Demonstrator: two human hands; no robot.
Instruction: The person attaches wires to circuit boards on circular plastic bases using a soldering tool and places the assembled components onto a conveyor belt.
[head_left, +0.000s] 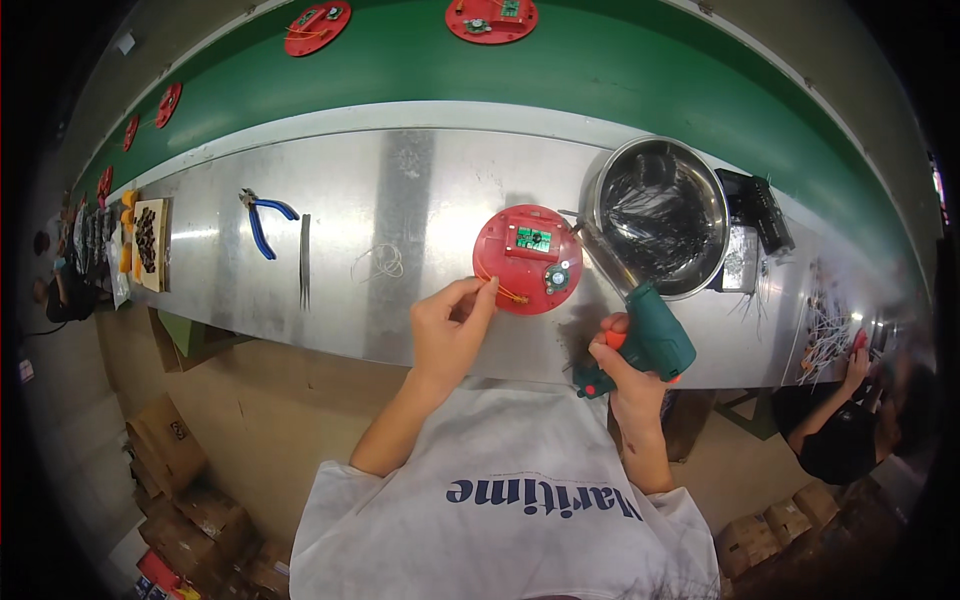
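Note:
A round red plastic base (490, 245) lies on the metal bench, carrying a green circuit board (533, 240) and a small round part (556, 279). My left hand (452, 325) is closed at its lower left edge, thumb and forefinger pinching the thin orange wires (512, 295). In my right hand (632, 372) is a green pistol-shaped tool (660, 335) with an orange trigger and a metal barrel. Its barrel slants up and left along the base's right side; the frame does not show whether the tip touches it.
Right of the base stands a steel bowl (718, 245) of thin black strips, beside a black box (765, 215). Blue-handled cutting pliers (262, 235), black strips (305, 262) and coiled wire (385, 262) lie to the left. Red bases (492, 20) sit on the green conveyor belt (640, 60). Another person's hand (858, 365) is far right.

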